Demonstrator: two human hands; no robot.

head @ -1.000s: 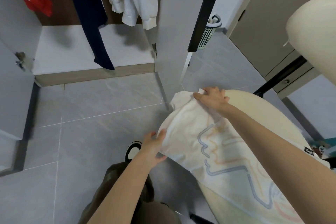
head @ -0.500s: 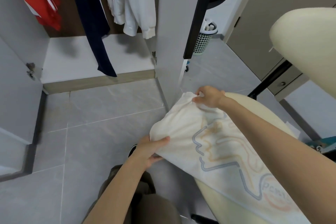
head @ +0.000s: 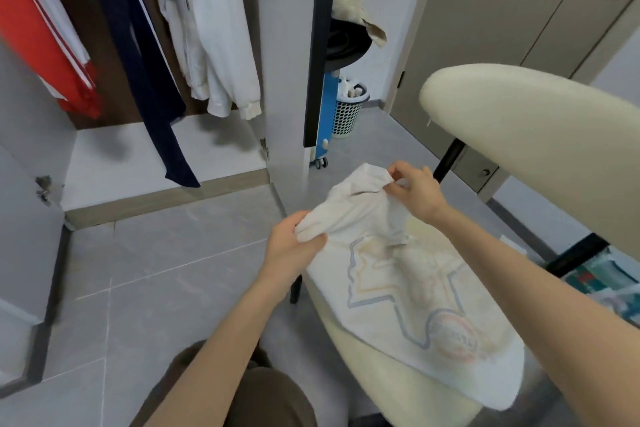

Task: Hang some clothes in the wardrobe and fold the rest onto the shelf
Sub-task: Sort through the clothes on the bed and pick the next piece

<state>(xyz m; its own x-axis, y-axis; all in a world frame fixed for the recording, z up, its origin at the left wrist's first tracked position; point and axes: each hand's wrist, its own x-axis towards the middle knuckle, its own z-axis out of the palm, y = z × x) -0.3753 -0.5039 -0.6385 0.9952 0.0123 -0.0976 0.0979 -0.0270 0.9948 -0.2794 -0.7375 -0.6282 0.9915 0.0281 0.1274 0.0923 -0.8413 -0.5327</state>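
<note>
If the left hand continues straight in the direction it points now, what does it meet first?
The left hand points up and right while it grips the white T-shirt. Beyond that cloth, the right hand, which pinches the collar, probably comes first, although depth is unclear.

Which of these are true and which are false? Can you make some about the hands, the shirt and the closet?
1. Both hands hold the white shirt. True: the left hand grips one end, the right hand pinches another.
2. The shirt lies on the floor. False: it lies on the cream chair seat.
3. A red garment hangs in the wardrobe. True.
4. The shirt is plain. False: it has a line drawing printed on it.
5. The laundry basket stands inside the wardrobe. False: it stands outside, past the wardrobe door.
</note>
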